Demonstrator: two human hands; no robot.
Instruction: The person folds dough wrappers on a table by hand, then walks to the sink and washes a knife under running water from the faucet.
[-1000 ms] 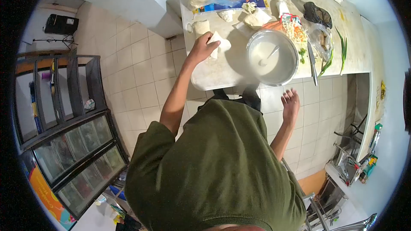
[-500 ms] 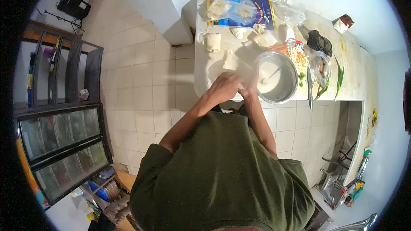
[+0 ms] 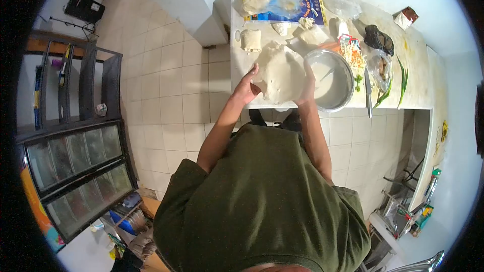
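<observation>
A thin, pale, round dough sheet [image 3: 287, 76] with an uneven left edge is stretched between my hands above the table's front edge. My left hand [image 3: 246, 86] holds it at the left side, the thumb apart from the fingers. On the right rim, my right hand [image 3: 306, 88] grips it, fingers partly hidden by blur. Just right of that hand stands a metal bowl [image 3: 349, 88] of white batter [image 3: 325, 76], with a utensil handle in it. A folded, pale wrap [image 3: 251, 40] lies behind the sheet on the left.
Shredded vegetables [image 3: 354, 58], a knife [image 3: 368, 90], green onions [image 3: 403, 81] and a black plastic bag [image 3: 378, 40] lie right of the bowl. Along the back are a blue printed sheet [image 3: 312, 7] and clear plastic bags [image 3: 340, 4]. A dark shelf rack [image 3: 93, 85] stands far left.
My hands were close together at the table edge; now they are apart, with the dough sheet spread between them. It covers the spot where a second folded wrap lay.
</observation>
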